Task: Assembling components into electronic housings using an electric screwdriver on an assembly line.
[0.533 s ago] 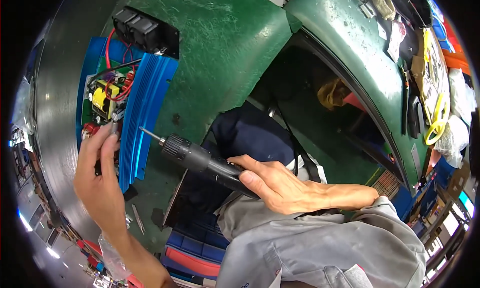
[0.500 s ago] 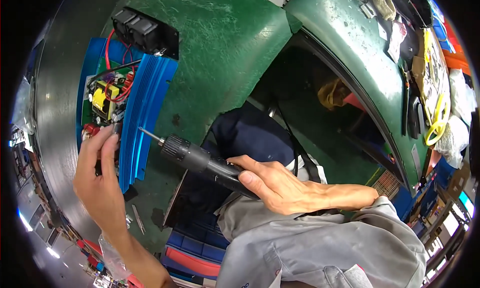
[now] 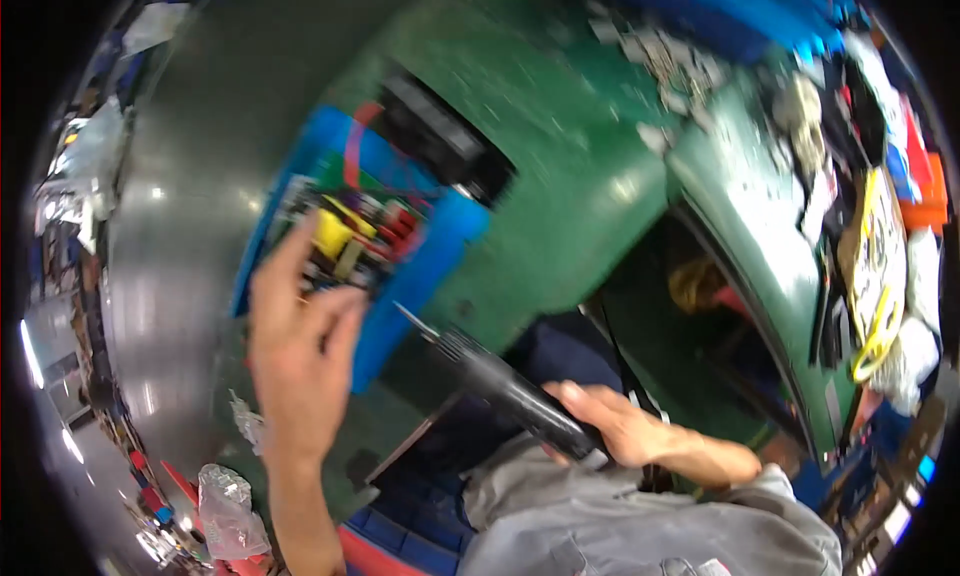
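My right hand (image 3: 625,426) is closed around a black electric screwdriver (image 3: 510,391). Its thin bit (image 3: 415,321) points up and left, close to the near wall of a blue finned metal housing (image 3: 425,286). Over the housing's left part is my left hand (image 3: 305,341), smeared by motion; its fingers look stretched out and apart above the circuit board. A yellow transformer (image 3: 332,236) and red parts (image 3: 402,231) show on that board. The fingertips hide some of the parts beneath them. A black fan unit (image 3: 445,136), with a red wire (image 3: 358,141) beside it, stands at the housing's far end.
The housing is on a scuffed green work surface (image 3: 560,166) beside a smooth grey metal strip (image 3: 190,246). At the right, tools, gloves and a yellow coil (image 3: 880,331) lie along the surface. A clear plastic bag (image 3: 228,506) is at lower left.
The view has swung, so housing and fan unit appear farther right and more tilted. My left fingers have spread from their pinch at the board. The screwdriver stays in my right hand.
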Motion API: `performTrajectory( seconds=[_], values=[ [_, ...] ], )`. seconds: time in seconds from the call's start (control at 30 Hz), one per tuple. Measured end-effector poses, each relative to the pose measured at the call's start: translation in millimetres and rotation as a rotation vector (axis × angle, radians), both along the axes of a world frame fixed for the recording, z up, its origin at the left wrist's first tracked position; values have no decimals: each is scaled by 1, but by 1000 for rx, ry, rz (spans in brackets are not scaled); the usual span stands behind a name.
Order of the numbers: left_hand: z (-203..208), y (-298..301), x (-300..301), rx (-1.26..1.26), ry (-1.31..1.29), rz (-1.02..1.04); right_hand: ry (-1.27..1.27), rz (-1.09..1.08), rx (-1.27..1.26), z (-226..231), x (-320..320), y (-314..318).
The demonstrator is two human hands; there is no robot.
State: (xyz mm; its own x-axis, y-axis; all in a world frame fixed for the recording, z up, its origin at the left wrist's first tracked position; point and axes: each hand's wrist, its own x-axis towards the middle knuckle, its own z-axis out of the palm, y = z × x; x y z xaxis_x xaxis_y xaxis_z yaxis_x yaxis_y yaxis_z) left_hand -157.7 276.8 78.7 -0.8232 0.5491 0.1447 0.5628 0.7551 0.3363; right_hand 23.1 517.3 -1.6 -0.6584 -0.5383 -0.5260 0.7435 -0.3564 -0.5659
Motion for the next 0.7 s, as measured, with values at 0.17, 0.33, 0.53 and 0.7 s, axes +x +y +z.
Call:
performTrajectory(
  seconds=[0.17, 0.33, 0.53, 0.7],
  values=[
    [-5, -7, -1, 106, -85, -7, -156, 57, -200, -3, -3, 3],
    [0, -8, -7, 123, -73, -46, -245, 64, -395, -15, 1, 7],
    [-2, -12, -14, 147, -135, -56, -252, 87, -368, -12, -6, 7],
    [0, -10, -13, 145, -188, -41, -192, 118, -147, 6, -8, 6]
  ],
)
